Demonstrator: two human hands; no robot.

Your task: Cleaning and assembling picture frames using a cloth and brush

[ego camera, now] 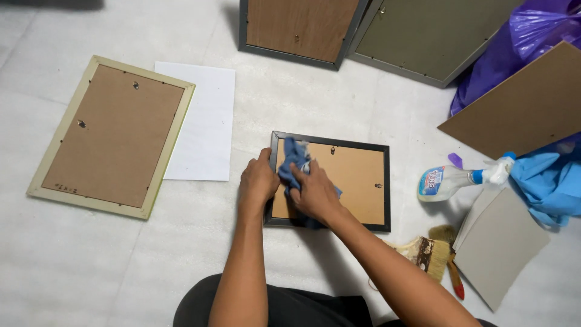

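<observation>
Everything lies on a pale padded floor covering (339, 115), seen from above. Far ahead of the hands two big frames (301, 27) lean face-away, one brown-backed, one grey-backed. Well out to the left of the left hand lies a cream-edged frame (109, 136) face down, with a white sheet (206, 121) just beside it. Far right, past the right forearm, a purple plastic bag (532, 30) sits behind a tilted brown board (520, 103), and a blue cloth heap (548, 181) lies below that.

Directly under both hands is the small black frame (357, 181), face down, tan backing up. It looks light and rigid; if it is glazed, which cannot be told from this side, it would be fragile, so the outer edges are the safest hold. The left hand (257, 181) grips its left rail, fingers curled over the edge. The right hand (315, 194) presses flat on a soft, limp blue rag (293, 160), holding it against the backing.

Right of the right hand lies a spray bottle (451, 180) on its side: clear body, blue-and-red oval label, white trigger, small purple cap nearby. Nearer the right elbow are a grey card (499, 242) and two worn paintbrushes (433, 254).
</observation>
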